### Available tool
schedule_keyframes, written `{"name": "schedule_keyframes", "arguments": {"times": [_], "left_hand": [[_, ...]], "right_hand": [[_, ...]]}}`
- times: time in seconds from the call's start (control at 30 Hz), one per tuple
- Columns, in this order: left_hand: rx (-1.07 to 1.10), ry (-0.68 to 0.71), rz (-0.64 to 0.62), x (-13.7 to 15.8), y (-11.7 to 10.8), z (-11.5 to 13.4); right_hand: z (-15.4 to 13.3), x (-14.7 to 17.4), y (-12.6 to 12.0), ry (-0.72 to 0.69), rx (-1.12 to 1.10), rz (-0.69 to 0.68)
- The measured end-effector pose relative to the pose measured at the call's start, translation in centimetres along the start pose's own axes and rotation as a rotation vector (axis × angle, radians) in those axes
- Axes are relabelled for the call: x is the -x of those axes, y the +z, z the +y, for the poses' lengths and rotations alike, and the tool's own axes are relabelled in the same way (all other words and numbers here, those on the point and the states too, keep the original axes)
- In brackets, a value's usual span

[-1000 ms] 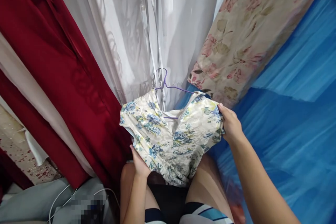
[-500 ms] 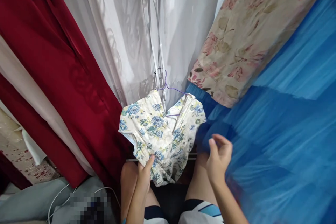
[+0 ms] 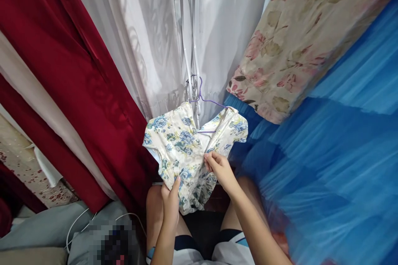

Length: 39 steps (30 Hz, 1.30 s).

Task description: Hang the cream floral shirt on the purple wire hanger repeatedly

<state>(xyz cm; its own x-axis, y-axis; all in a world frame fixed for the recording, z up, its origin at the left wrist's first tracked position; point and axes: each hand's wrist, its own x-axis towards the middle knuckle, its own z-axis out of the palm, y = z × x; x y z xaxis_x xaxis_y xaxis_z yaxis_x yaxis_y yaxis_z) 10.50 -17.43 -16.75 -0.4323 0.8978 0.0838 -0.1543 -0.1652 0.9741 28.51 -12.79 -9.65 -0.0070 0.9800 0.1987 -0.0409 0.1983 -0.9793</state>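
A white blouse point(image 3: 186, 145) with blue and green flowers hangs from a purple wire hanger point(image 3: 200, 96) in front of me. My left hand point(image 3: 171, 198) is closed on the lower left side of the blouse, thumb on the front of the cloth. My right hand point(image 3: 217, 165) pinches the fabric at the front opening, just below the V-neck. The hanger's lower bar shows inside the neckline. Its hook stands by thin white straps point(image 3: 194, 49) that hang from above.
Behind the blouse hangs white sheer cloth point(image 3: 155, 41). Dark red cloth point(image 3: 83, 70) hangs on the left; a cream floral cloth point(image 3: 280, 62) and blue tulle point(image 3: 336, 165) are on the right. At the lower left, a white cable point(image 3: 77, 219) lies over grey fabric point(image 3: 40, 225).
My right hand has moved left from beside the blouse and now pinches its front opening. My left hand keeps its hold on the lower left side.
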Motion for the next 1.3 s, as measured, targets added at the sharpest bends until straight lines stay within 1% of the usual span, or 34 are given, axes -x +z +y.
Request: {"name": "schedule_keyframes", "arguments": {"times": [0.07,0.1,0.13,0.17,0.23,0.3,0.4,0.47,0.53,0.63,0.7,0.8,0.87,0.93,1.0,1.1,1.2,1.3], "left_hand": [[-0.120,0.242,0.122,0.2,0.1,-0.5],[-0.196,0.370,0.146,0.3,0.4,-0.6],[-0.285,0.486,0.130,0.4,0.9,-0.6],[-0.371,0.573,0.070,0.5,1.7,-0.5],[-0.468,0.661,-0.101,0.4,3.6,0.0],[-0.477,0.676,-0.223,-0.1,5.8,0.7],[-0.459,0.637,-0.356,-1.5,8.7,2.1],[-0.448,0.610,-0.427,-2.2,9.9,3.0],[-0.424,0.597,-0.455,-2.6,10.5,3.6],[-0.398,0.607,-0.468,-2.3,10.2,3.5],[-0.424,0.609,-0.494,-1.9,9.4,2.7],[-0.545,0.578,-0.559,-1.0,8.0,1.3],[-0.643,0.562,-0.598,-0.4,7.4,0.7],[-0.726,0.555,-0.616,0.3,7.1,0.5],[-0.785,0.557,-0.613,0.9,7.3,0.7],[-0.855,0.597,-0.616,1.6,7.6,0.8],[-0.924,0.634,-0.680,2.0,7.4,0.2],[-0.924,0.611,-0.771,1.7,6.7,-0.4]], "right_hand": [[-0.4,0.9,-0.1,0.076,-0.066,0.006],[-0.5,1.4,-0.1,0.104,-0.085,0.004],[-0.7,1.9,0.0,0.123,-0.092,-0.009],[-0.8,2.2,0.1,0.134,-0.091,-0.036],[-1.2,2.3,0.3,0.145,-0.078,-0.109],[-1.9,1.5,0.3,0.099,-0.052,-0.147],[-4.0,-0.9,-0.2,-0.062,-0.032,-0.069],[-5.5,-2.3,-0.5,-0.141,-0.049,-0.030],[-6.7,-3.0,-0.5,-0.166,-0.080,-0.058],[-6.9,-2.2,0.0,-0.137,-0.097,-0.136],[-6.3,-1.2,0.1,-0.059,-0.084,-0.150],[-5.2,-0.8,-0.6,0.096,-0.065,-0.093],[-5.3,-1.8,-1.1,0.130,-0.077,-0.034],[-6.1,-3.9,-1.5,0.090,-0.112,0.021],[-7.5,-6.4,-1.5,0.028,-0.142,0.075],[-9.9,-9.4,-1.0,-0.028,-0.185,0.135],[-11.5,-10.4,-0.6,-0.060,-0.218,0.148],[-11.9,-10.0,-0.6,-0.115,-0.230,0.141]]}}
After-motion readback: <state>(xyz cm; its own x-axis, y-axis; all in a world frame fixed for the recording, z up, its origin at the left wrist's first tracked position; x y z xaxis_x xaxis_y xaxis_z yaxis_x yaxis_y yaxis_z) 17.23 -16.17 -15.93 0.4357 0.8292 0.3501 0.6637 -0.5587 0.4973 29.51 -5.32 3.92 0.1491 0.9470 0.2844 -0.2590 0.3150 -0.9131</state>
